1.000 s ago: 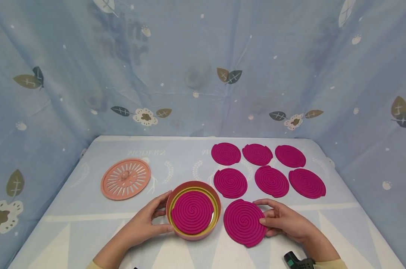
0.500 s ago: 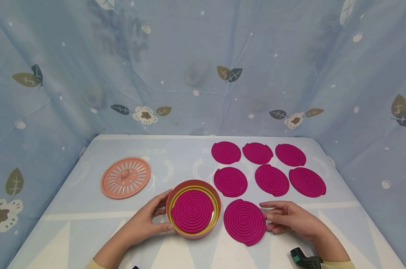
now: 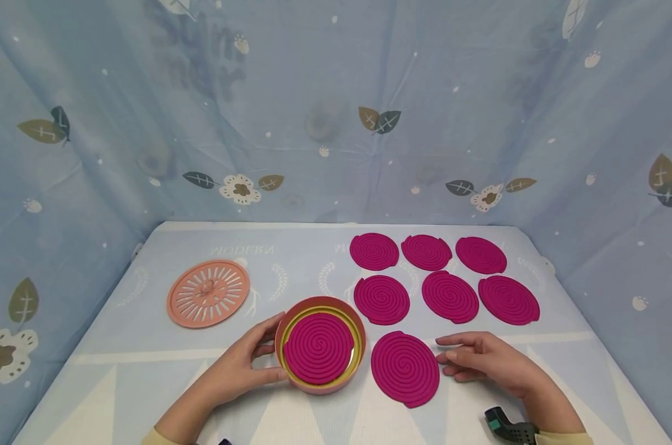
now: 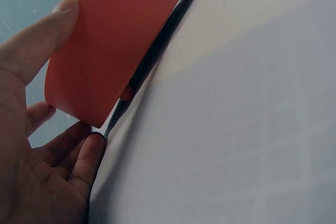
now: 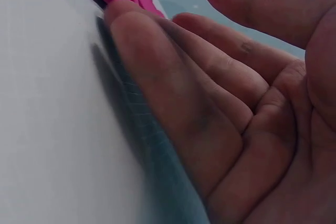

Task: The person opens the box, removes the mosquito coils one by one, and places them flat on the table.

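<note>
A round salmon-coloured mosquito coil box point(image 3: 361, 358) with a yellow inner ring stands at the middle front. One magenta mosquito coil point(image 3: 319, 348) lies inside it. My left hand point(image 3: 248, 357) holds the box at its left side; in the left wrist view the thumb point(image 4: 64, 17) lies against the outer wall. Just right of the box, a second magenta coil point(image 3: 405, 369) lies flat on the table. My right hand point(image 3: 491, 360) is beside that coil's right edge, fingers loosely extended and holding nothing. The right wrist view shows its bare palm point(image 5: 273, 114).
Several more magenta coils point(image 3: 449, 298) lie in two rows at the back right of the table. A slotted salmon lid point(image 3: 208, 295) with a small knob lies at the left. Blue patterned cloth point(image 3: 314, 123) hangs behind and at both sides.
My right hand has let go of the coil right of the box and moved slightly right, away from its edge. The left hand and the box have stayed in place.
</note>
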Tool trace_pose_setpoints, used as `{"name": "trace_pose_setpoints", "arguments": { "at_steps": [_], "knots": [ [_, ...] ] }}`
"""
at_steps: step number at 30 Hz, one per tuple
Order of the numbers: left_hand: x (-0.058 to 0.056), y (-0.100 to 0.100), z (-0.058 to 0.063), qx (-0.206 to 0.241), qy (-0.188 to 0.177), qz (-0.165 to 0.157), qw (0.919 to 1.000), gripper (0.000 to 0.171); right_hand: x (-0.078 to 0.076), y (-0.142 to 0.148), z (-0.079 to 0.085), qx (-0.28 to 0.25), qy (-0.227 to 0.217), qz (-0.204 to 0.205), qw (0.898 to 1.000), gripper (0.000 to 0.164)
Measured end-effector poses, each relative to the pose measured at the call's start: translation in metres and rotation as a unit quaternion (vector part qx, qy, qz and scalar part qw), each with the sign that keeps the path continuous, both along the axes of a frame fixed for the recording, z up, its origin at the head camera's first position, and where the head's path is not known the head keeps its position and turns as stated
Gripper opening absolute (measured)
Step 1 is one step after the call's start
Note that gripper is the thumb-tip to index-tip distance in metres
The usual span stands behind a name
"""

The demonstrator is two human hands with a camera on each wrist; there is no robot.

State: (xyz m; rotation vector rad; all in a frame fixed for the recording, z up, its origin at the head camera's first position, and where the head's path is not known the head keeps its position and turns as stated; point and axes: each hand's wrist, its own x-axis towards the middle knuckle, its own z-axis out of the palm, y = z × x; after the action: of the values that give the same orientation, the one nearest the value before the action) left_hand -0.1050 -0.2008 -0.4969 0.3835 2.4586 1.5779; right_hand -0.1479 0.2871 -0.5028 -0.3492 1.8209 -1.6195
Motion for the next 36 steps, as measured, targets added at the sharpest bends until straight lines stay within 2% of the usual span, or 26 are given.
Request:
{"name": "trace_pose_setpoints", "arguments": {
  "at_steps": [5, 27, 36],
  "knots": [
    [-0.0002, 0.0007, -0.0006, -0.007, 0.001, 0.003, 1.0000, 0.099, -0.0008, -0.0010, -0.0023, 0.005, -0.008, -0.023, 1.000, 0.050],
    [0.0004, 0.0029, 0.0031, -0.011, -0.014, 0.010, 0.9998, 0.098, 0.0006, -0.0047, -0.0022, -0.014, -0.027, -0.016, 0.999, 0.056],
    [0.0009, 0.0034, 0.0034, -0.015, -0.018, 0.015, 0.9996, 0.098, 0.0010, -0.0073, 0.0049, -0.026, 0.001, -0.026, 0.999, 0.053]
  ]
}}
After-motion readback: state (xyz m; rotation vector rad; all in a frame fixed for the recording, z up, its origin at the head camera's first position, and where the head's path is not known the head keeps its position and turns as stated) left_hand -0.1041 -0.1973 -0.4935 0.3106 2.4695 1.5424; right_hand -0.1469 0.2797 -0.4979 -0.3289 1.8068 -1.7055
